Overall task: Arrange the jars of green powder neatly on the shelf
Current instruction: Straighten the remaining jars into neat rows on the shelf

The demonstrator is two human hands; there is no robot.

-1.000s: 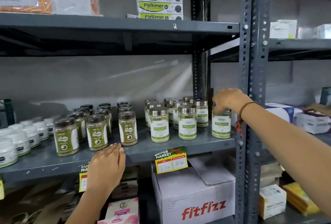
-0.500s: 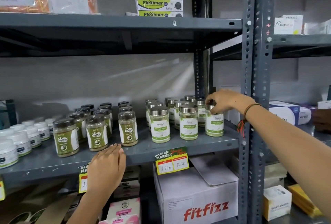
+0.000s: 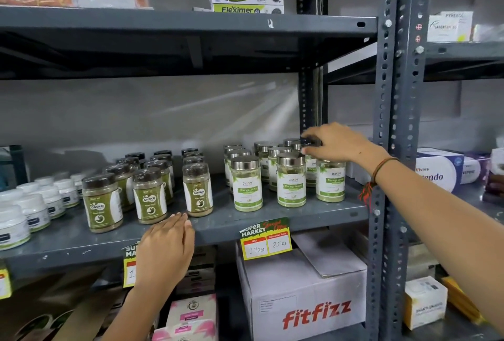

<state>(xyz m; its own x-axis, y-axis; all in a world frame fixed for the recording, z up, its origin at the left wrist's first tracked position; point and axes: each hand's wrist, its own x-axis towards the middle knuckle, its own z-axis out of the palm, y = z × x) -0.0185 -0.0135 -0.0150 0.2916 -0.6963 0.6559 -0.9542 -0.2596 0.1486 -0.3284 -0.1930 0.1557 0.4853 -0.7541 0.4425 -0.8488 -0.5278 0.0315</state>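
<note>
- Three upright jars (image 3: 291, 179) form the front row on the shelf (image 3: 313, 215), more behind.
- Right hand (image 3: 336, 142) hovers over the rightmost jar's lid, fingers loosely curled, grasp uncertain.
- Left hand (image 3: 166, 245) lies flat, empty, on the shelf edge, farther away.

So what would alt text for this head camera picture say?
A person's right hand reaches over silver-lidded jars of green powder on a grey metal shelf, fingers on a lid, while the left hand rests flat on the shelf edge.
</note>
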